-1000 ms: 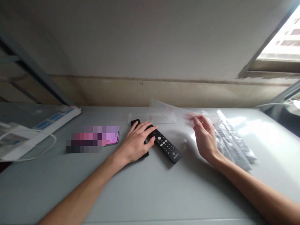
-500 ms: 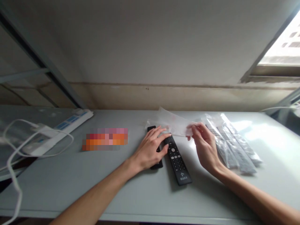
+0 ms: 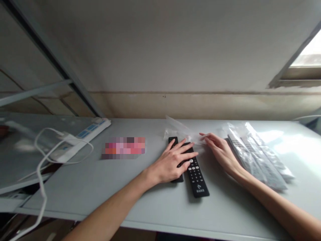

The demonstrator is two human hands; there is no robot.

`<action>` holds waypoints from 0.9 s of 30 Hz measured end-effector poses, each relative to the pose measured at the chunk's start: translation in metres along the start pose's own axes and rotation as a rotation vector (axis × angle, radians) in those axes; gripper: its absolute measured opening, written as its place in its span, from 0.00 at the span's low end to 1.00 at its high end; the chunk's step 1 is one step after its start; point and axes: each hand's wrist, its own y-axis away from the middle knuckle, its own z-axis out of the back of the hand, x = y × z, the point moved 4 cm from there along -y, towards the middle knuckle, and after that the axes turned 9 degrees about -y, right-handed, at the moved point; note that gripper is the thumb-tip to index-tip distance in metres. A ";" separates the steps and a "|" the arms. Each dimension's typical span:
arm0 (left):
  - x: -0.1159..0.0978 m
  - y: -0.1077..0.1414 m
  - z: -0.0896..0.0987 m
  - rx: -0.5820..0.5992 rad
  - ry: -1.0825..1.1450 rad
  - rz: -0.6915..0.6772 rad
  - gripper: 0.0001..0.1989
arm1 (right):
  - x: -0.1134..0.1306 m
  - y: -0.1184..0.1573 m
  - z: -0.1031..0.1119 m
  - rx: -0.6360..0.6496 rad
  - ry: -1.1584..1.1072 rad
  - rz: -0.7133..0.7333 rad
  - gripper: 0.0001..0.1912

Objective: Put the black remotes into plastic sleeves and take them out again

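Observation:
My left hand (image 3: 173, 160) lies with fingers spread over two black remote controls. The nearer-right remote control (image 3: 198, 182) shows its lower buttons and a white logo, while the left remote control (image 3: 173, 138) is mostly covered by the hand, its top and bottom ends showing. Behind them is a clear plastic bag (image 3: 182, 127), one corner raised off the table. At the bag's right end is my right hand (image 3: 218, 147), fingers loosely stretched out, fingertips at or just over the plastic; contact is hard to make out.
Several remotes in clear plastic sleeves (image 3: 258, 157) lie right of my right hand. A blurred-out pink and orange item (image 3: 124, 148) is at left. Beyond it are a white power strip (image 3: 85, 135) and a looping white cable (image 3: 41, 180). A wall runs behind the grey table (image 3: 150, 214).
My left hand has spread rightward across both remote controls. The plastic bag has dropped lower, and my right hand's pinch on it has loosened into stretched fingers. The view has shifted slightly left.

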 end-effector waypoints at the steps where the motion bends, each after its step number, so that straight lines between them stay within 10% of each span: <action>1: -0.001 0.000 0.000 0.006 -0.003 -0.027 0.25 | -0.003 -0.001 0.000 0.008 0.013 -0.002 0.19; 27: -0.008 0.004 0.001 0.045 -0.018 -0.076 0.27 | -0.004 -0.015 -0.003 -0.012 0.058 0.100 0.19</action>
